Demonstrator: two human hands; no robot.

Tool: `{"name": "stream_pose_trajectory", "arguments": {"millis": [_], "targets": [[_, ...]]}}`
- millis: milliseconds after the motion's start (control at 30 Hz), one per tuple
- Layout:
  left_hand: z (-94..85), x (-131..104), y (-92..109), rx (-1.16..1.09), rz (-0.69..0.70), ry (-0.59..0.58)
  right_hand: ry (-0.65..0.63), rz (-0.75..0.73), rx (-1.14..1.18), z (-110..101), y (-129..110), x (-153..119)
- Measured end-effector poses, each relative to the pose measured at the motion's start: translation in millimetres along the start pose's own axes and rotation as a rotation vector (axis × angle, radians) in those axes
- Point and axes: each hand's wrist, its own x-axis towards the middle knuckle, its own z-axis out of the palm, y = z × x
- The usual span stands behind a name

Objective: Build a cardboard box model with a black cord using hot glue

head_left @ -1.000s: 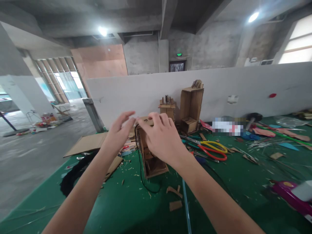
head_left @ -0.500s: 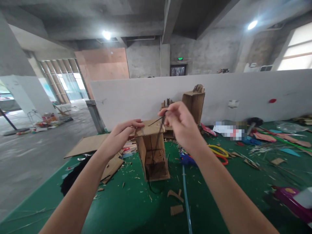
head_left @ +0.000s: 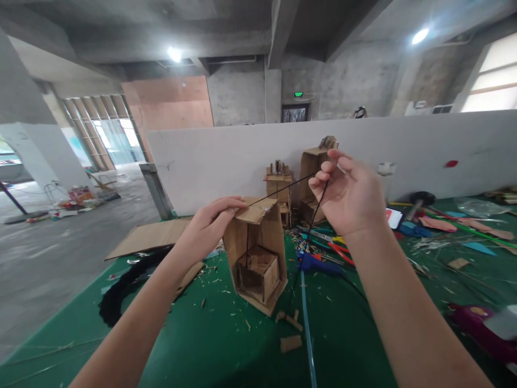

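An upright open-fronted cardboard box (head_left: 279,242) stands on the green table. My left hand (head_left: 214,221) grips its top left edge, fingertips on the top panel. Inside the frame sits a smaller cardboard box (head_left: 264,272), with a dark line running from the top down to it. My right hand (head_left: 349,188) is raised to the right, fingers curled around a black cord (head_left: 283,188). The cord stretches fairly straight from the box top to these fingers, and its other part hangs below them.
A blue glue gun (head_left: 319,264) lies right of the box, near pliers (head_left: 339,250). Two cardboard models (head_left: 278,186) stand behind, before a white partition (head_left: 218,161). Cardboard scraps (head_left: 291,343) and a blue strip (head_left: 307,328) lie in front. A black fuzzy ring (head_left: 111,304) lies left.
My right hand has moved right and slightly up, drawing the cord out longer. The cardboard box has turned, and the loop of cord at its foot is gone. My left hand stays on it.
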Motion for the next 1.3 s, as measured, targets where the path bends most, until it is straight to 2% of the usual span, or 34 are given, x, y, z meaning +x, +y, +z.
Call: {"name": "stream_pose_trajectory", "arguments": {"millis": [133, 200, 267, 367, 467, 533, 667, 1000, 1300], "targets": [[2.0, -3.3, 3.9, -0.016, 0.004, -0.029, 0.026, -0.091, -0.201, -7.8, -6.0, 3.9], [3.9, -4.7, 6.7, 0.005, 0.000, -0.032, 0.007, -0.195, -0.421, -11.2, -10.0, 3.3], [5.2, -5.3, 7.8, 0.031, -0.001, -0.024, -0.032, -0.350, -0.759, -14.7, -14.7, 1.5], [4.4, -5.3, 5.3, 0.024, 0.018, -0.033, -0.196, -0.531, -1.313, -20.6, -20.4, -1.6], [2.2, -4.9, -0.5, -0.058, 0.063, -0.032, -0.465, -0.435, -1.562, -27.7, -20.6, -1.1], [1.8, -4.2, -3.5, -0.106, 0.083, -0.008, -0.539, -0.382, -1.596, -33.3, -17.2, 2.0], [3.2, -3.5, -1.8, -0.117, 0.083, -0.006, -0.498, -0.482, -1.640, -44.0, -7.9, 10.9], [2.8, -9.0, 11.4, -0.094, 0.031, -0.121, -0.077, -0.898, -1.529, -41.2, -0.6, 16.9], [5.5, -8.3, 11.0, -0.101, 0.013, -0.121, 0.089, -0.961, -1.370, -26.6, -4.4, 5.5]]}}
